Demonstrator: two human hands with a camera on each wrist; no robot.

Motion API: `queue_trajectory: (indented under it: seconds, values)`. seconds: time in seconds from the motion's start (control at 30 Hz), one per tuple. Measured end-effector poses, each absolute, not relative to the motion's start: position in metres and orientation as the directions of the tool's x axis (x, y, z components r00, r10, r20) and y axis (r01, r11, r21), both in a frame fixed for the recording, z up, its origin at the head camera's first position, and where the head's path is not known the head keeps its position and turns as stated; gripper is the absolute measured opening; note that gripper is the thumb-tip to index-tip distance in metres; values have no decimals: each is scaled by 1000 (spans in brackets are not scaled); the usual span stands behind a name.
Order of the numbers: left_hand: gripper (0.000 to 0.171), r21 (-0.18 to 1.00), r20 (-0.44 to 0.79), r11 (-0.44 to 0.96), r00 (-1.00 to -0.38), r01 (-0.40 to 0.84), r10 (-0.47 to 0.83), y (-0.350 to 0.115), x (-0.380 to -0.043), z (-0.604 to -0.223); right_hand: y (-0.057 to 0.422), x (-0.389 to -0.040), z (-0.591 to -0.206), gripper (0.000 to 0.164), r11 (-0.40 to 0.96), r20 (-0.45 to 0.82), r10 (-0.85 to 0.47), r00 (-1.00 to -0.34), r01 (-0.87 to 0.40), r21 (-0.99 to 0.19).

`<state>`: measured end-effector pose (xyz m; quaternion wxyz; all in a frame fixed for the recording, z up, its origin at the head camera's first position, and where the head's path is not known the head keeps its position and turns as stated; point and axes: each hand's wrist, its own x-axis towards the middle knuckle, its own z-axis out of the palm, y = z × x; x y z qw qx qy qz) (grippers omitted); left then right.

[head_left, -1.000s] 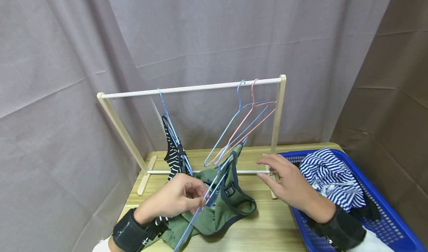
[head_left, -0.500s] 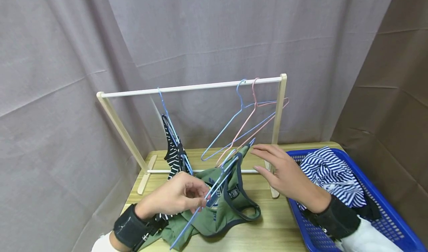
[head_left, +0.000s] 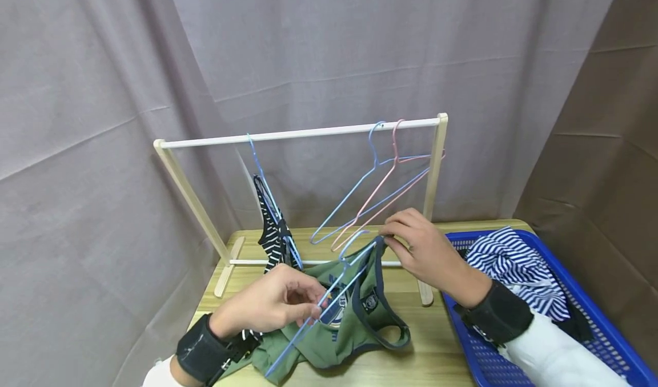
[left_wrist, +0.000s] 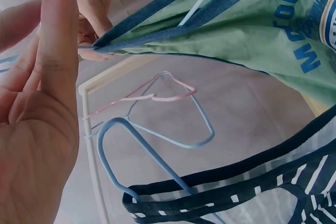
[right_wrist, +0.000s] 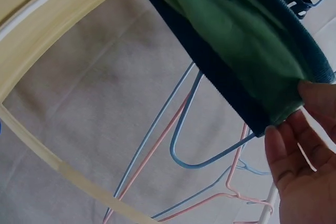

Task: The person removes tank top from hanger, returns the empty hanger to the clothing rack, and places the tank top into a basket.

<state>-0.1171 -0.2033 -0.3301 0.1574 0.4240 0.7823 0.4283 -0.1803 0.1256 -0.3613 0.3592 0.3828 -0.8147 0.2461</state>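
Note:
My left hand [head_left: 277, 300] pinches a light blue hanger [head_left: 285, 354], its hook pointing up and away. Across the hanger's far end lies a green tank top [head_left: 354, 331] with navy trim and a printed front. My right hand [head_left: 430, 254] pinches the tank top's shoulder strap at that end. In the right wrist view, thumb and fingertips [right_wrist: 277, 145] grip the navy-edged strap [right_wrist: 226, 93]. The lower part of the tank top rests on the table, partly hidden behind my left hand and the hanger.
A white-barred wooden rack [head_left: 308, 133] stands behind. On it hang a striped dark garment [head_left: 275, 238] on a blue hanger at left, and a bare blue hanger [head_left: 343, 201] and pink hanger [head_left: 377, 188] at right. A blue basket [head_left: 581, 278] holds a striped garment [head_left: 514, 270].
My right hand has moved left from beside the rack's right post and taken hold of the strap. The tank top's strap end has shifted slightly right. My left hand keeps its hold on the hanger.

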Motion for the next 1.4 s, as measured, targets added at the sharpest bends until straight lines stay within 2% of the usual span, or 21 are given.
queue_trajectory:
  seconds: [0.3, 0.47, 0.57, 0.77, 0.93, 1.07, 1.27, 1.4]
  values:
    - [4, 804, 111, 279, -594, 525, 797, -208, -118, -330, 135, -184, -359, 25, 499, 798, -535, -279, -866, 32]
    - [4, 814, 98, 286, -605, 506, 790, -210, -118, -332, 143, -185, -359, 32, 515, 788, -561, -253, -852, 93]
    - [4, 817, 93, 289, -609, 499, 788, -213, -116, -332, 150, -185, -361, 29, 556, 785, -549, -286, -827, 87]
    - [2, 812, 81, 303, -612, 498, 787, -219, -114, -331, 165, -184, -368, 12, 647, 796, -473, -378, -762, 23]
    - [3, 830, 51, 312, -620, 463, 783, -225, -112, -332, 169, -181, -375, 16, 720, 782, -363, -507, -686, -111]
    - [5, 864, 52, 269, -608, 425, 792, -230, -112, -333, 169, -178, -379, 12, 759, 753, -260, -604, -610, -228]
    - [5, 880, 60, 239, -595, 411, 801, -234, -112, -334, 167, -175, -386, 9, 774, 690, -139, -710, -513, -372]
    - [5, 882, 57, 235, -586, 409, 808, -238, -112, -333, 166, -173, -392, 8, 777, 643, -99, -759, -463, -426]
